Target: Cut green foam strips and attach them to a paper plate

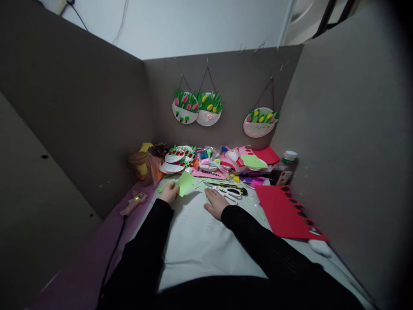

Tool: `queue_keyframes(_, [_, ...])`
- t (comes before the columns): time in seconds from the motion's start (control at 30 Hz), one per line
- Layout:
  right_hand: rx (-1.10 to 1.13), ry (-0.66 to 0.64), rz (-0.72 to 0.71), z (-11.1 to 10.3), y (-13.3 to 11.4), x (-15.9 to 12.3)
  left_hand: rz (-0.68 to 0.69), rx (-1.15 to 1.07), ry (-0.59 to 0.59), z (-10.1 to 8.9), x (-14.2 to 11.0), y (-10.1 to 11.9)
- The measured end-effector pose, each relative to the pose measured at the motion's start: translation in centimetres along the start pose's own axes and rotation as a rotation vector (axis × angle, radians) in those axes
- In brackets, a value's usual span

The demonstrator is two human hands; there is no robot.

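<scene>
Head view: the left hand (169, 193) pinches a light green paper (186, 184) by its near left edge, over the white table cover (200, 241); its long axis runs forward, tilting slightly right. The right hand (216, 203) lies fingers forward-left beside white-handled scissors (226, 190); whether it grips anything cannot be told.

Three plates (260, 129) hang on the back panel (232, 118) — two side by side at left, one well apart at right. Below, along the rear of the table (206, 249), a stack of plates (174, 167) lies left of a heap of craft supplies (206, 161). Nearer, a held sheet (186, 183) is between the left hand (170, 192) and the right hand (216, 203) — scissors (238, 192) just beyond the latter, a glue gun (133, 204) at far left.
</scene>
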State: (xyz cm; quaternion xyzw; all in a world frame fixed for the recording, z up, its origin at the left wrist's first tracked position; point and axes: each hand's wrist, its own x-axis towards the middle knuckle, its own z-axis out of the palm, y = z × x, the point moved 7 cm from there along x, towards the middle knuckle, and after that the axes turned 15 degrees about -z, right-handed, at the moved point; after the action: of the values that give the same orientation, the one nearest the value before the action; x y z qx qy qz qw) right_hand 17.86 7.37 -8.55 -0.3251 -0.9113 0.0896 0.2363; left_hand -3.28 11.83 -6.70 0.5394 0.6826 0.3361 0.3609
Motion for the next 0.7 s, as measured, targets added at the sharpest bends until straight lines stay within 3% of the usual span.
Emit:
queue_keyframes(0.13, [-0.039,0.134,0.043,-0.7,1.1,-0.2,-0.067,-0.010,-0.199,2.2,-0.3,-0.5])
queue_keyframes(0.27, [-0.020,0.247,-0.031,-2.1,-0.3,-1.2,-0.128,0.031,-0.234,3.1,-0.4,-1.0])
queue_keyframes(0.43, [0.122,0.001,-0.292,-1.0,-3.4,-1.2,-0.128,0.021,-0.234,3.0,-0.1,-1.2])
queue_keyframes(0.53, [-0.090,-0.055,-0.134,-1.3,-2.2,-1.1,-0.120,0.050,-0.238,3.0,-0.2,-1.2])
queue_keyframes(0.63, [-0.324,0.002,0.089,-2.5,-0.7,-1.2,-0.098,0.083,-0.260,3.5,-0.5,-1.0])
queue_keyframes(0.7, [-0.354,0.061,0.049,-2.9,-1.3,-0.8,-0.092,0.099,-0.293,4.0,-0.7,-1.0])
